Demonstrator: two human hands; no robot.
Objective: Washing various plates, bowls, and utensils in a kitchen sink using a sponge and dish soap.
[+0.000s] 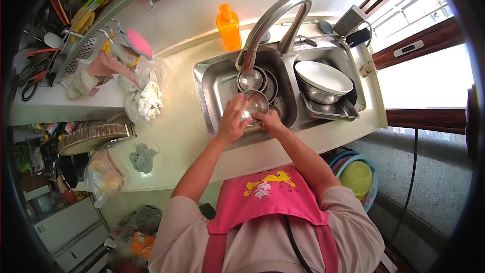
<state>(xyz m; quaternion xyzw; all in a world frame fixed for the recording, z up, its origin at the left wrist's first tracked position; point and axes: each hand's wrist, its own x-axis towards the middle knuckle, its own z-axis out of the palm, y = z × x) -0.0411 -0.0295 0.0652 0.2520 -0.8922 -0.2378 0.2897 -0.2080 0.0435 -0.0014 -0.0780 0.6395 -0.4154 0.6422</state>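
My right hand (269, 121) grips the rim of a small stainless steel bowl (257, 102) over the near part of the left sink basin (212, 83). At the bowl's left side is my left hand (234, 118), its fingers raised and spread, partly blurred; whether it touches the bowl is hard to tell. Beyond the held bowl, more metal bowls (251, 79) lie in the basin under the arched faucet (278, 3). The right basin holds a white oval dish (324, 77) on top of a metal bowl (322, 94) and a rectangular metal tray (337, 110).
An orange plastic bottle (229, 30) stands behind the left basin. On the counter at left lie a crumpled green cloth (143, 158) and a plastic bag (146, 100). A round wooden chopping board (93, 139) is beyond the counter's left side. Plastic basins (356, 178) are at lower right.
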